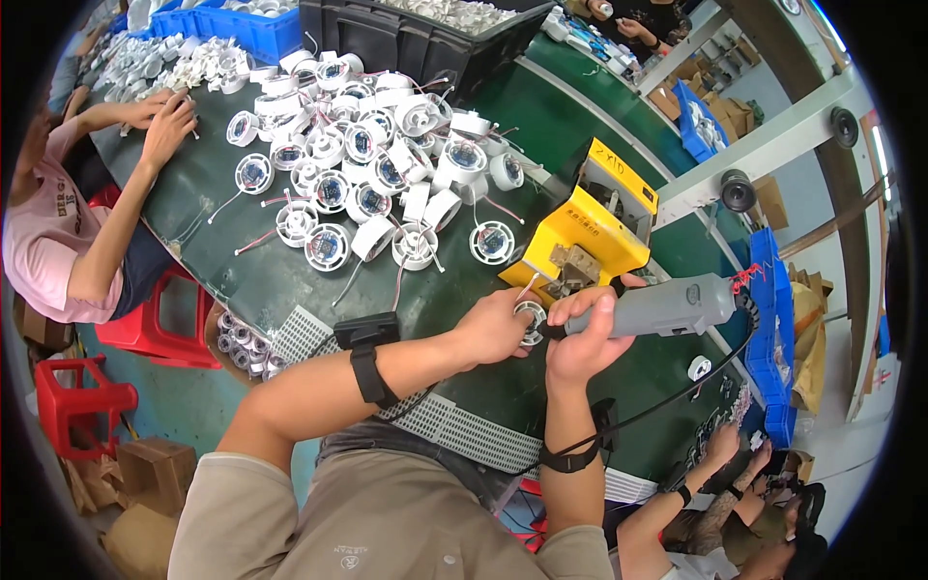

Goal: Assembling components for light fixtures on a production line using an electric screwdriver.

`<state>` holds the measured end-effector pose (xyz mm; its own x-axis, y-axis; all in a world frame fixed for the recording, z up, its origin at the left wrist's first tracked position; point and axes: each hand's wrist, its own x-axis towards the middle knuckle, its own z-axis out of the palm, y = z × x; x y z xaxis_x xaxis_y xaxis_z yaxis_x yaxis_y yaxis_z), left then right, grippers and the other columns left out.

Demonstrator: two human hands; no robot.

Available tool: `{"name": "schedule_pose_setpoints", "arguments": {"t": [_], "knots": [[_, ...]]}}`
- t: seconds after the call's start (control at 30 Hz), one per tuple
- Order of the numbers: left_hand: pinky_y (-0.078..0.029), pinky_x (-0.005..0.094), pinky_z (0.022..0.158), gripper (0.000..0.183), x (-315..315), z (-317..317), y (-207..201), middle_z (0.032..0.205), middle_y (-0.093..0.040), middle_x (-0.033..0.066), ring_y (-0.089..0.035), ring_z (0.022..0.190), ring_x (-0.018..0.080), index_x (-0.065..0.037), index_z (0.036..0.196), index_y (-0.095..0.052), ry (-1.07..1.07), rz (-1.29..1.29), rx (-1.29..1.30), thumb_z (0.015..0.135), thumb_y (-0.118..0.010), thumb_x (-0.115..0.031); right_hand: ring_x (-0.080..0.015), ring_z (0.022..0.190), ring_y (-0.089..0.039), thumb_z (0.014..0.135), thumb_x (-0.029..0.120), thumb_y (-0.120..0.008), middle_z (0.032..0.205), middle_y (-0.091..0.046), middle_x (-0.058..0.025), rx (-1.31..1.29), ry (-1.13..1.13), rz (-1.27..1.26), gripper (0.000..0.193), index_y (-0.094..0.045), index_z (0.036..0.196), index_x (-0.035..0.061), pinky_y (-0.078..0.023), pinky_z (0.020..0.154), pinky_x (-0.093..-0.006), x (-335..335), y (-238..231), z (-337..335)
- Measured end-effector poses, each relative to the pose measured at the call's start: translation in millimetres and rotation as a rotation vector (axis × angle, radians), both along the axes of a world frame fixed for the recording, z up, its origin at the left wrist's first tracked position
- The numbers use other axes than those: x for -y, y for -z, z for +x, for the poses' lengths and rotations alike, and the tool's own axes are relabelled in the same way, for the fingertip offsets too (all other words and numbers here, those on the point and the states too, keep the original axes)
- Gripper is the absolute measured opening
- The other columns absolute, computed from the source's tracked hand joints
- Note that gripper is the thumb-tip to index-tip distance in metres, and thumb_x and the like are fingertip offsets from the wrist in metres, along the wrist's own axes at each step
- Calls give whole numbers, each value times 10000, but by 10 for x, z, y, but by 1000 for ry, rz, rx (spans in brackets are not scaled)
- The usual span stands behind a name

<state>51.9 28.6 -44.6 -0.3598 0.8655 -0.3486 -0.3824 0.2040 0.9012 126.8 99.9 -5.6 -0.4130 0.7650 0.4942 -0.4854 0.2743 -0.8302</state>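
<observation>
My right hand [587, 338] is wrapped round a grey electric screwdriver [677, 307], its dark nose pointing left and its cable trailing from the back end. The fingers of my left hand [493, 327] are closed on a small round white housing [533, 313], partly hidden by the hand. The screwdriver's nose meets or nearly meets the housing; I cannot tell which. Just beyond both hands stands a yellow box-shaped machine [578, 232] with a metal block on its front, probably a screw feeder. A loose white housing with a blue circuit board [492, 243] lies left of the machine.
Many white housings with wires [372, 159] are heaped on the green table [208, 227]. Behind them stands a black crate [387, 48]. A person in pink [72, 232] works at the left, near red stools [159, 324]. Other people's hands [720, 447] work at lower right, beside blue bins [773, 329].
</observation>
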Motion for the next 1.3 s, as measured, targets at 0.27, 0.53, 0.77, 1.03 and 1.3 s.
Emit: {"name": "schedule_pose_setpoints", "arguments": {"t": [0.27, 0.53, 0.77, 1.03, 1.3], "knots": [[-590, 305, 652, 331, -7, -21, -14, 1048, -633, 195, -693, 745, 234, 29, 1242, -525, 6, 1, -29, 937, -454, -77, -148, 481, -463, 925, 168, -482, 665, -447, -70, -9, -96, 57, 372, -310, 1225, 32, -448, 461, -290, -35, 86, -4], [-549, 377, 647, 298, 86, -207, -328, 794, -661, 209, -688, 785, 258, -10, 1115, -611, 212, -119, -764, 896, -534, -198, -229, 857, -586, 842, 635, -552, 905, -562, -121, -78, -191, -5, 823, -291, 1340, 35, -495, 815, -395, -184, 139, 212], [-438, 265, 448, 376, 463, -922, -408, 714, -635, 53, -547, 478, 125, -11, 1163, -602, -334, -196, -919, 865, -599, -241, -221, 1032, -490, 652, 851, -506, 1047, -583, -8, -743, -831, -401, 797, -629, 955, 125, -362, 949, -407, -505, -96, 1198], [-420, 369, 901, 625, 478, -1587, -25, 1336, -450, 217, -496, 1170, 322, -23, 1392, -408, -654, -170, -1575, 848, -650, -213, -210, 983, -548, 724, 575, -738, 939, -652, -16, -789, -1271, 222, 463, -696, 869, 137, -483, 842, -374, -650, -232, 1688], [-331, 427, 1054, 591, 436, -1549, 19, 1365, -421, 247, -397, 1269, 411, 39, 1319, -458, -592, -304, -1578, 842, -649, -254, -219, 993, -534, 765, 529, -724, 982, -629, -19, -782, -1102, 317, 404, -688, 914, 155, -471, 831, -368, -729, -165, 2015]]}}
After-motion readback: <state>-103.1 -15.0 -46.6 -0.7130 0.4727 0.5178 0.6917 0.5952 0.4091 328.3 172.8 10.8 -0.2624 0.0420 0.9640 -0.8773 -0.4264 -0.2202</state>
